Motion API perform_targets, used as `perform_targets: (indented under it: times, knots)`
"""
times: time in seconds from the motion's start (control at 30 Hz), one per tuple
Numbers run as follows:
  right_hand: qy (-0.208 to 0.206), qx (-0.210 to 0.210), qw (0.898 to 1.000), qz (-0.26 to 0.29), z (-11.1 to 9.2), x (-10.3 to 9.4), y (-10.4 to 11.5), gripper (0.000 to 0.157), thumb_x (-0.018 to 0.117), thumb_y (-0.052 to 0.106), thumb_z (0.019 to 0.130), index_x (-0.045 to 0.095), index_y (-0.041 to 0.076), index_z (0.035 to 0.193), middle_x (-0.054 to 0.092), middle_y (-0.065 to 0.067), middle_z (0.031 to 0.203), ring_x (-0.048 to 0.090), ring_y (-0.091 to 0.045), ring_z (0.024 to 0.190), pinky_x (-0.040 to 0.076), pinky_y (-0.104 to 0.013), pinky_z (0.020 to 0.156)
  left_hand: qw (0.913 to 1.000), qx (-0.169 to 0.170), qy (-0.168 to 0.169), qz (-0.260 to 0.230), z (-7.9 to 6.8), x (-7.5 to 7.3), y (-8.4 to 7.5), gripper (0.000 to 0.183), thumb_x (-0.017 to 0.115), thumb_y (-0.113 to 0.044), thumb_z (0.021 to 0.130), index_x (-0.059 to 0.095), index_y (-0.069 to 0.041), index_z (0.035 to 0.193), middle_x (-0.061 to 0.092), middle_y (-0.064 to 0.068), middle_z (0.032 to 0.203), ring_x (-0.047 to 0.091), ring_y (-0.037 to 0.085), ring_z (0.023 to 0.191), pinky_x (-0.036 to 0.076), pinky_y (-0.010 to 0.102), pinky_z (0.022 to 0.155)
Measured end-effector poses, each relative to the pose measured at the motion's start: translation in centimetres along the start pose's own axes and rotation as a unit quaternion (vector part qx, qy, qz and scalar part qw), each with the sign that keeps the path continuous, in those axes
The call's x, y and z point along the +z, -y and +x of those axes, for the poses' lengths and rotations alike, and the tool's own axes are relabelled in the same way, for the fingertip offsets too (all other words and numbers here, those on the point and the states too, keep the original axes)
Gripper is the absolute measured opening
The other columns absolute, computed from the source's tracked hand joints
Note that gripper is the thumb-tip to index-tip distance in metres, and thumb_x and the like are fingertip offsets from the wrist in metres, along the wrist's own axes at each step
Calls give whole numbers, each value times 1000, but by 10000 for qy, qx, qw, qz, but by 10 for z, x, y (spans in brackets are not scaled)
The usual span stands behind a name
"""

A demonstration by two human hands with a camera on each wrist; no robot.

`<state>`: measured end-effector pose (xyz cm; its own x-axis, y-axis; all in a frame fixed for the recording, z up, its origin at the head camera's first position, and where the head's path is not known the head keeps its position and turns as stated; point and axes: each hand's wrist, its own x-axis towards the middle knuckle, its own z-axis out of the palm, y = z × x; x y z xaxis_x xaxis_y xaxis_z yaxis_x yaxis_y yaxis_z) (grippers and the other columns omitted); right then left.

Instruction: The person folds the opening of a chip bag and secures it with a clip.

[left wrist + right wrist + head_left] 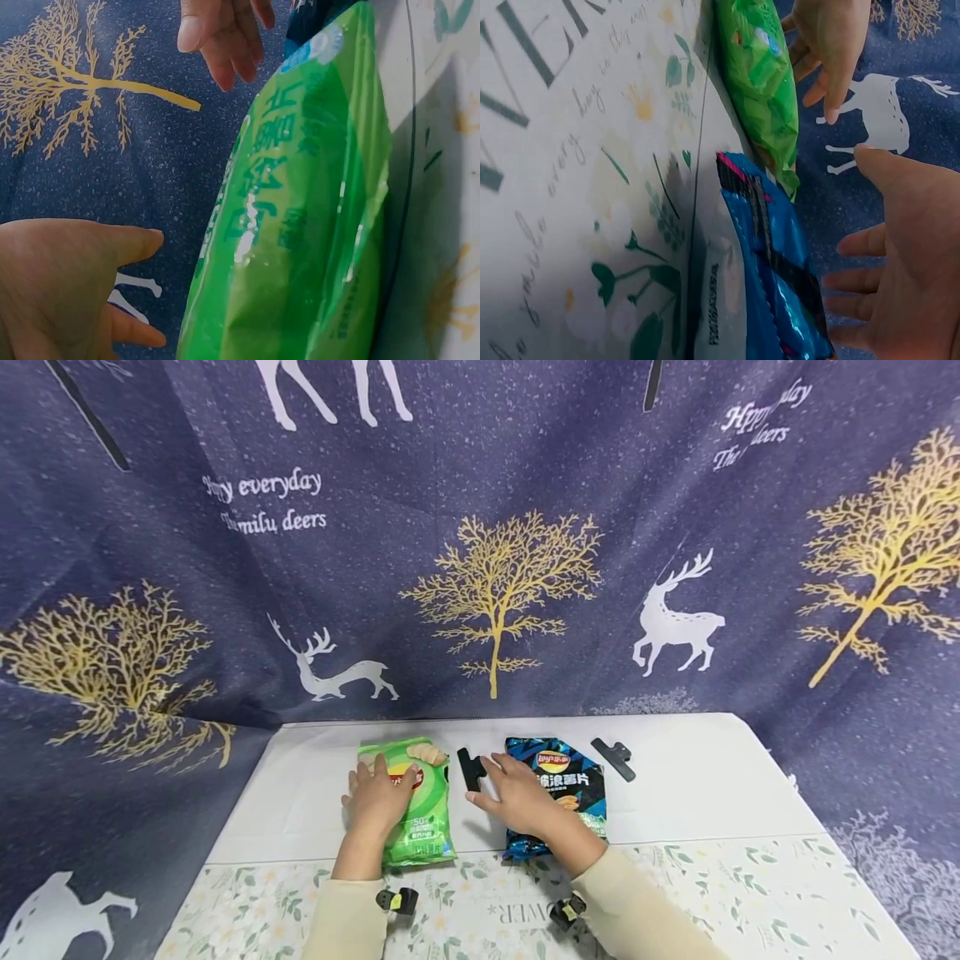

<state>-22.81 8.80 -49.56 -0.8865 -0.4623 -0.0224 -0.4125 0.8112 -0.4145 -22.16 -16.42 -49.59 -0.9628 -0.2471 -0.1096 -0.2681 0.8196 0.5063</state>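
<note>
A green Lay's chip bag (429, 814) lies on the table at the left, its upper end toward the backdrop. Over its upper left part is my left hand (375, 802), fingers spread and extended. To the right lies a dark blue Lay's chip bag (588, 785), its top right corner slanted. My right hand (519, 797) reaches over its left side, fingers loosely extended toward a black bag clip (471, 768) between the two bags. In the right wrist view, the right hand (915, 262) shows straight fingers beside the blue bag (780, 262), holding nothing.
A second black bag clip (613, 759) lies right of the blue bag. The white table (697, 785) has a floral cloth (712, 885) along its near part. A dark blue curtain (480, 468) with deer and trees hangs right behind the table.
</note>
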Motion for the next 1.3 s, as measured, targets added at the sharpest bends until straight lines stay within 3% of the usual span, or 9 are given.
perform_targets:
  times: [0.9, 1.3]
  knots:
    - [365, -50, 9985, 413, -2, 12, 23, 78, 47, 62, 100, 34, 12, 159, 35, -16, 162, 36, -36, 150, 35, -55, 119, 9995, -109, 233, -204, -2, -3, 7, 86, 46, -55, 101, 18, 2, 159, 14, 39, 160, 23, 59, 145, 30, 78, 106]
    - [824, -57, 9955, 458, -4, 24, 30, 80, 42, 68, 99, 37, 13, 157, 38, -14, 161, 36, -33, 150, 35, -53, 119, 9985, -144, 433, -310, 3, -5, 16, 89, 40, -58, 102, 13, 3, 160, 13, 44, 158, 26, 66, 140, 36, 73, 106]
